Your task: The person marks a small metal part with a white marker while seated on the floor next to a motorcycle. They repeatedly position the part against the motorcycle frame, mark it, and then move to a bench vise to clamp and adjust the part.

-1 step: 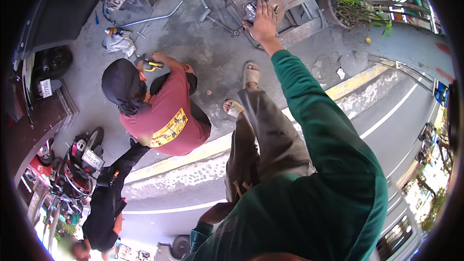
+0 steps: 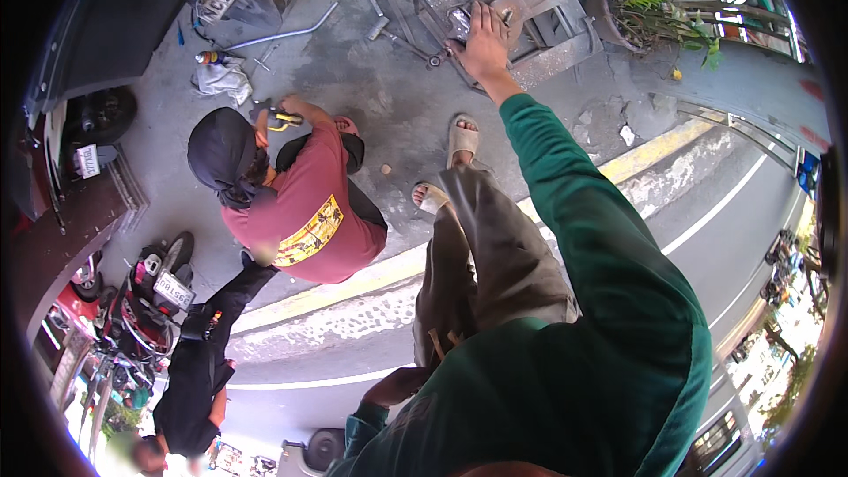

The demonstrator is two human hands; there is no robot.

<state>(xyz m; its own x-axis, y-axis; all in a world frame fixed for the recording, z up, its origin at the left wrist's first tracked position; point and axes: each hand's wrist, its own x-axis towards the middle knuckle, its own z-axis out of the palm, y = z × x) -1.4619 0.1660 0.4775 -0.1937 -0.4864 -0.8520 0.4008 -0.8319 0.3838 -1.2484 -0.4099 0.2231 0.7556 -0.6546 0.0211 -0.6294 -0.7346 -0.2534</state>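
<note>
My right hand (image 2: 484,42) reaches far forward and lies with its fingers stretched over a metal fitting (image 2: 458,21) on a worn grey metal stand (image 2: 552,60). The thumb is spread to the left. A rusty round part (image 2: 510,11) of the stand shows just beside the fingertips, and my palm hides what lies beneath it. Down at my waist, my left hand (image 2: 397,386) rests close to my trousers (image 2: 499,256); its fingers are mostly hidden. Left of the stand, a hammer-like tool (image 2: 378,28) lies on the concrete.
To my left crouches a person in a maroon shirt (image 2: 322,230), holding a yellow-and-black tool (image 2: 284,120). A bent metal bar (image 2: 287,33) and a white cloth (image 2: 223,79) lie beyond. A potted plant (image 2: 609,18) stands right of the stand. Behind me runs a yellow-painted kerb (image 2: 654,155).
</note>
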